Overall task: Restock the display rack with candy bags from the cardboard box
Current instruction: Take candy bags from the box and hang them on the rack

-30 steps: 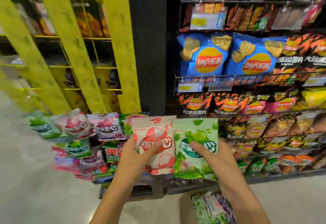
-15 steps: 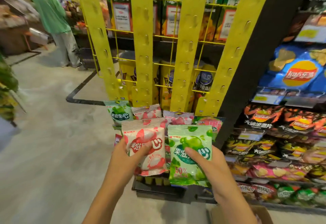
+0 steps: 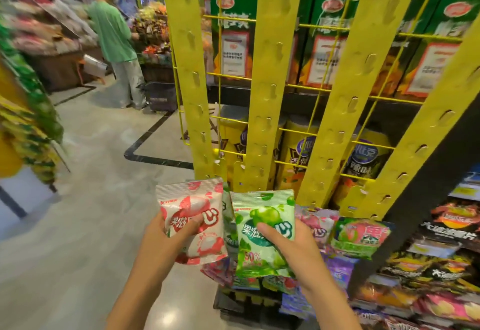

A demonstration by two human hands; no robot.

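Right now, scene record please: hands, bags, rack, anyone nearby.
left hand: grips pink-white candy bag, thumb on front
right hand: grips green candy bag, thumb on front
display rack: yellow slotted strips, upper slots bare
other candy bags: behind the held pair, low on rack
cardboard box: not in view
bystander: green shirt, far left aisle

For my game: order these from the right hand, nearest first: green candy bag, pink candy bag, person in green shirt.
1. green candy bag: in the right hand's grip.
2. pink candy bag: just left.
3. person in green shirt: far back, left.
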